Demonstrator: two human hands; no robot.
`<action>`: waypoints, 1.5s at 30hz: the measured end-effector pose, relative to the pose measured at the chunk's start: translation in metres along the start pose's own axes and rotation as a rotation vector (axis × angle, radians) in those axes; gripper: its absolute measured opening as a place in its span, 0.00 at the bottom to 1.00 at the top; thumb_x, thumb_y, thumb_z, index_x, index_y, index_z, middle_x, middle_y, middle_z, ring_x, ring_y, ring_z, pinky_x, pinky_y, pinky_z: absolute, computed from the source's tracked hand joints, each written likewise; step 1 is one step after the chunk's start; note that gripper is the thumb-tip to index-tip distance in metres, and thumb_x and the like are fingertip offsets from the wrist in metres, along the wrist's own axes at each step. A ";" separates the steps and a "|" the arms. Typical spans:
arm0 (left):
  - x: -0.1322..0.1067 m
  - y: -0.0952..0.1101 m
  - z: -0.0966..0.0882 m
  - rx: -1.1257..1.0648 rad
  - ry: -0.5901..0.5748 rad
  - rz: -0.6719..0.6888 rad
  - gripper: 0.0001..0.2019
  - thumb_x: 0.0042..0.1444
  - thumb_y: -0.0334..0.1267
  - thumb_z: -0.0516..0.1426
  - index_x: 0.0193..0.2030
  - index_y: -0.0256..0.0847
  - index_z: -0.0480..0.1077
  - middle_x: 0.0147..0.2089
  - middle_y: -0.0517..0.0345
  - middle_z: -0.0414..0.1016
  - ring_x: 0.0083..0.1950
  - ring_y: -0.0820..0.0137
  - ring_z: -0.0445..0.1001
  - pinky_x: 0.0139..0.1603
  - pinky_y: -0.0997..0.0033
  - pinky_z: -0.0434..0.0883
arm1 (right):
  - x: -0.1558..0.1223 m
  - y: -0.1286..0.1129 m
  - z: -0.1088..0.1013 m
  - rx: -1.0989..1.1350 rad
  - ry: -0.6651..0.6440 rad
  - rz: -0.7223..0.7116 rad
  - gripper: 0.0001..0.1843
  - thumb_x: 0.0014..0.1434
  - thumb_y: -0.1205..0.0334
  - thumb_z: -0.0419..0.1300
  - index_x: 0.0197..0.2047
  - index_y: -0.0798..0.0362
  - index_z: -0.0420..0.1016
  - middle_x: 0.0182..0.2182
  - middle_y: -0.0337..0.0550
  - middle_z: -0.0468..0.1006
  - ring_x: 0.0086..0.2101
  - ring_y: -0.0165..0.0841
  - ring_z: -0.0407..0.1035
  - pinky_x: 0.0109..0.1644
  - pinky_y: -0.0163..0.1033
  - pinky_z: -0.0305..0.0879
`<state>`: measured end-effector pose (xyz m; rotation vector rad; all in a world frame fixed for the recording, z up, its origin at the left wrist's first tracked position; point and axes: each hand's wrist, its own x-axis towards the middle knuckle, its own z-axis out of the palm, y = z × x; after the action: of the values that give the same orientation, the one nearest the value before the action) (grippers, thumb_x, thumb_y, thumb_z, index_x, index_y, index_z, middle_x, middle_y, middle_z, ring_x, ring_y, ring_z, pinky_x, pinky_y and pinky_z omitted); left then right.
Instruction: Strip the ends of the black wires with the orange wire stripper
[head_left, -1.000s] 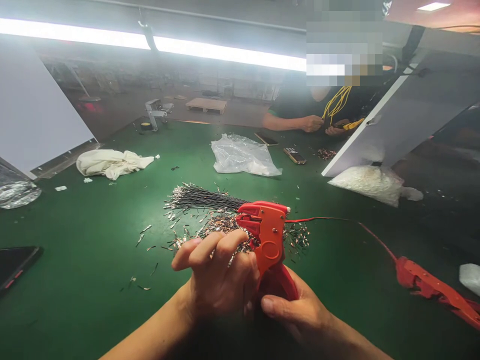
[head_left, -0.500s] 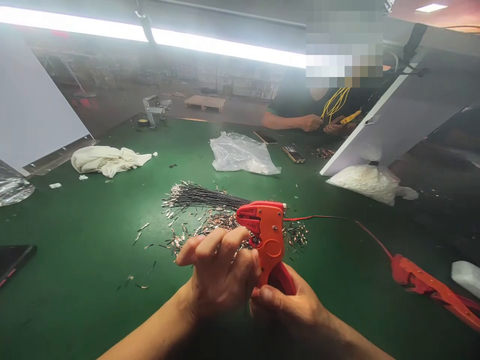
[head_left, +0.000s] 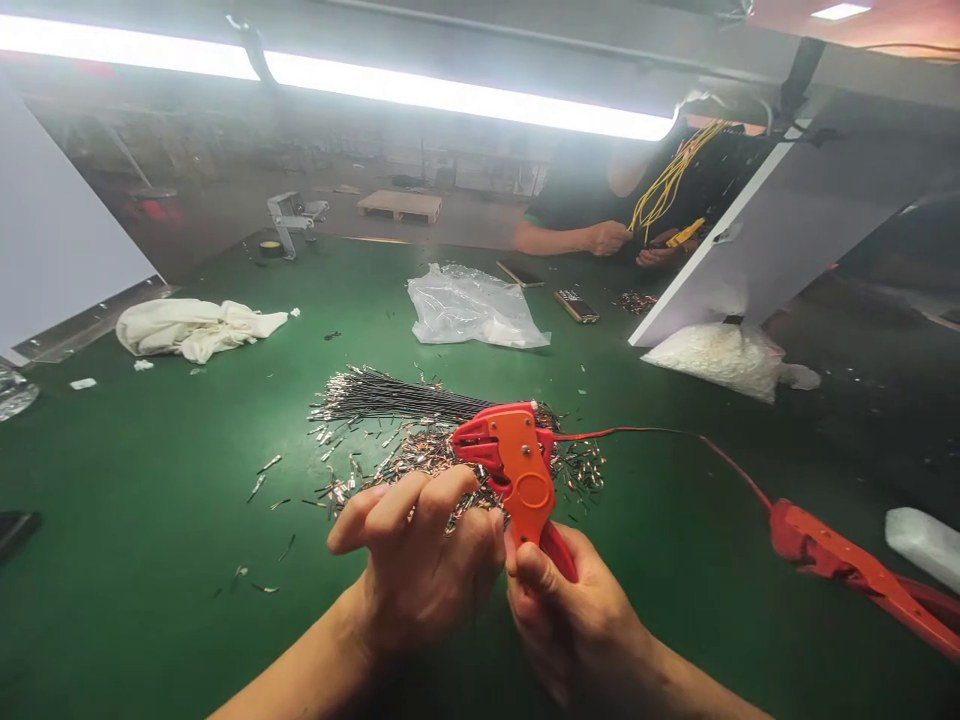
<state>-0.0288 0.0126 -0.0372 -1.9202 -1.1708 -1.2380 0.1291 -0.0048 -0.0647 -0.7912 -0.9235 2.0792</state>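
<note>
An orange and red wire stripper [head_left: 531, 478] is in my right hand [head_left: 581, 610], its jaws facing left and its red handle pressed in under my fingers. Close by its lower front is my left hand [head_left: 420, 560], with thumb and forefinger together and the other fingers curled apart; whatever they may pinch is hidden. Behind the tool lies a bundle of black wires [head_left: 397, 393] with bare metal ends. A heap of short wire offcuts [head_left: 427, 452] spreads under and around the jaws.
A red cord runs from the stripper to another red-orange tool [head_left: 847, 560] at right. Across the green table [head_left: 187, 470] lie a white cloth [head_left: 199, 328], a clear plastic bag [head_left: 472, 308] and a phone [head_left: 576, 305]. Opposite, a co-worker's hands [head_left: 607, 238] hold yellow wires.
My right hand has squeezed the wire stripper: its handle sits closer to the body and its jaws are nearer together. The whole view has shifted slightly, with objects further left.
</note>
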 end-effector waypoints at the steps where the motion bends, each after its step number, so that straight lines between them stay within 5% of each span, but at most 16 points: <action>1: 0.000 0.000 0.000 -0.019 0.000 -0.016 0.12 0.61 0.34 0.54 0.25 0.44 0.64 0.35 0.57 0.74 0.42 0.63 0.60 0.44 0.58 0.51 | 0.000 -0.001 0.000 0.020 0.003 0.001 0.22 0.58 0.43 0.62 0.30 0.51 0.60 0.14 0.25 0.59 0.09 0.19 0.46 0.08 0.26 0.53; 6: 0.003 0.000 0.000 -0.174 -0.031 -0.199 0.11 0.60 0.27 0.55 0.27 0.42 0.66 0.34 0.54 0.71 0.43 0.62 0.60 0.46 0.54 0.48 | 0.005 -0.012 0.001 0.125 0.029 -0.129 0.19 0.59 0.46 0.64 0.41 0.54 0.68 0.24 0.35 0.70 0.21 0.26 0.65 0.26 0.33 0.67; 10: 0.003 0.004 0.004 -0.360 -0.148 -0.205 0.11 0.59 0.27 0.56 0.26 0.42 0.68 0.34 0.54 0.69 0.43 0.61 0.61 0.44 0.56 0.50 | 0.007 -0.025 -0.003 0.111 0.084 -0.227 0.12 0.60 0.57 0.64 0.45 0.53 0.71 0.32 0.41 0.76 0.30 0.31 0.70 0.37 0.38 0.67; 15: -0.001 0.012 0.007 -0.482 -0.259 -0.212 0.12 0.59 0.29 0.55 0.25 0.42 0.68 0.33 0.56 0.68 0.41 0.63 0.61 0.42 0.58 0.50 | 0.003 -0.033 -0.003 0.082 0.098 -0.229 0.10 0.57 0.62 0.66 0.42 0.52 0.72 0.29 0.38 0.74 0.29 0.30 0.68 0.35 0.37 0.66; 31: 0.000 0.000 0.012 -0.857 -0.481 -0.583 0.22 0.68 0.46 0.47 0.25 0.45 0.72 0.25 0.65 0.70 0.32 0.71 0.67 0.41 0.62 0.54 | 0.005 -0.039 -0.010 0.102 0.150 -0.271 0.09 0.56 0.68 0.60 0.42 0.54 0.70 0.27 0.38 0.69 0.28 0.33 0.65 0.35 0.42 0.63; 39: -0.005 0.000 0.014 -0.693 -0.404 -0.444 0.09 0.66 0.40 0.52 0.36 0.43 0.69 0.30 0.64 0.75 0.33 0.72 0.70 0.43 0.62 0.54 | 0.008 -0.041 -0.011 0.100 0.157 -0.247 0.08 0.58 0.69 0.59 0.43 0.54 0.70 0.28 0.38 0.70 0.29 0.33 0.66 0.36 0.42 0.64; 45: -0.007 -0.001 0.016 -0.618 -0.318 -0.444 0.13 0.65 0.35 0.53 0.28 0.42 0.68 0.24 0.67 0.69 0.29 0.74 0.67 0.42 0.62 0.53 | 0.008 -0.034 -0.012 0.064 0.145 -0.233 0.11 0.57 0.68 0.61 0.44 0.53 0.69 0.30 0.38 0.72 0.29 0.33 0.68 0.36 0.42 0.64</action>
<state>-0.0242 0.0235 -0.0499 -2.4570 -1.5724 -1.7249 0.1459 0.0228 -0.0467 -0.7520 -0.8247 1.8157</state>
